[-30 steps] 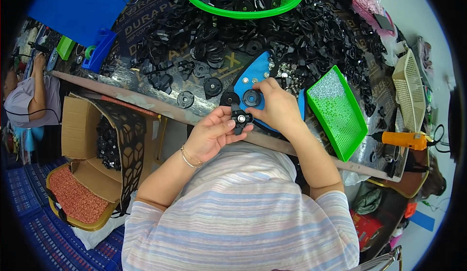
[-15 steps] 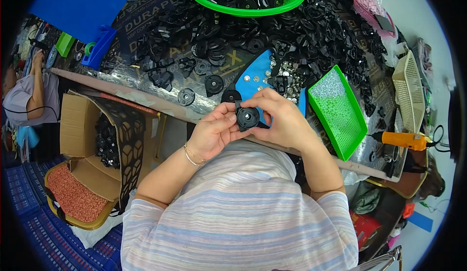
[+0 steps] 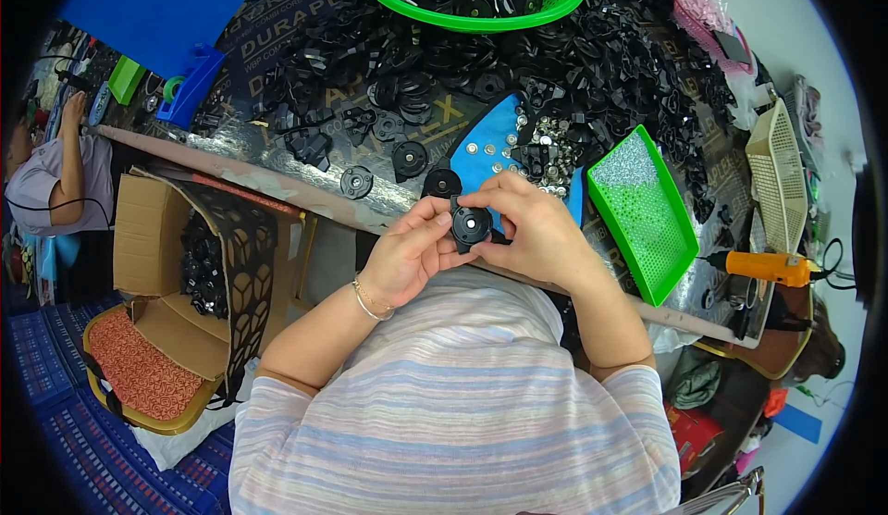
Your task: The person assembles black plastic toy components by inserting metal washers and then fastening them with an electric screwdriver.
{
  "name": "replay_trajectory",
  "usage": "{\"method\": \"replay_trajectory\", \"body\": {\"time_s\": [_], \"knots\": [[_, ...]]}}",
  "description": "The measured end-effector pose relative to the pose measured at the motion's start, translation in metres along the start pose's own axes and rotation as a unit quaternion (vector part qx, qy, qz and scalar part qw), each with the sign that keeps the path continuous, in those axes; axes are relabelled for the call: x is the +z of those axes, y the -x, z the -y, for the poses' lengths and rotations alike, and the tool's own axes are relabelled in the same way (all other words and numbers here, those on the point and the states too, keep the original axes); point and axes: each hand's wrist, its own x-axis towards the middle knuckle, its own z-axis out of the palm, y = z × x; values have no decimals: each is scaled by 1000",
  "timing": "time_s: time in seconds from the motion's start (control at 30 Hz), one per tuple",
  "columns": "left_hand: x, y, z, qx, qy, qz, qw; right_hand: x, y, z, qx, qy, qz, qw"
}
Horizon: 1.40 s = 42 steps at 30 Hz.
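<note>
Between my two hands, at the table's near edge, is a round black plastic part (image 3: 471, 226) with a bright metal centre. My left hand (image 3: 407, 254) grips its left side between thumb and fingers. From the right, my right hand (image 3: 536, 228) pinches the same part, its fingers curled round the rim. Just beyond my fingertips lies another round black part (image 3: 442, 183). A blue mat (image 3: 488, 145) with several small silver metal pieces (image 3: 552, 136) lies on the table past my hands. More black discs (image 3: 409, 159) and a grey disc (image 3: 356, 182) rest to the left.
Heaps of black parts (image 3: 370, 80) cover the table below a green basket (image 3: 472, 23). On the right are a green tray (image 3: 661, 237) of tiny silver pieces and an orange-handled tool (image 3: 768, 267). An open cardboard box (image 3: 148, 237) stands at left; a person (image 3: 60, 182) sits beyond it.
The part's centre now shows a bright metal piece where a ringed hole showed before. Both hands keep their hold and have barely shifted.
</note>
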Motion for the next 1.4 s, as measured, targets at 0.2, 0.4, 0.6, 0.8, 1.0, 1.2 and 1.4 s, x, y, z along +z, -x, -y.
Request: {"method": "replay_trajectory", "body": {"time_s": [0.2, 0.4, 0.6, 0.8, 1.0, 1.2, 1.4], "knots": [[-4, -4, 15, 114, -201, -39, 972, 1, 2, -2, -4, -66, 6, 998], [6, -1, 9, 274, -513, -46, 813, 9, 5, -17, 83, -129, -56, 987], [-10, 5, -59, 442, -660, -202, 572, 19, 0, -43, 146, -79, -44, 985], [-72, -13, -137, 371, -763, -418, 325, 11, 0, -37, 150, -48, -80, 984], [-89, -35, -166, 357, -775, -443, 275, -12, -4, -46, 124, 101, -195, 968], [-59, -31, -152, 500, -692, -364, 373, -3, -14, -52, 65, 199, -159, 965], [-3, -18, -84, 268, -239, -113, 926, 4, -23, -48, 93, 234, -118, 961]]}}
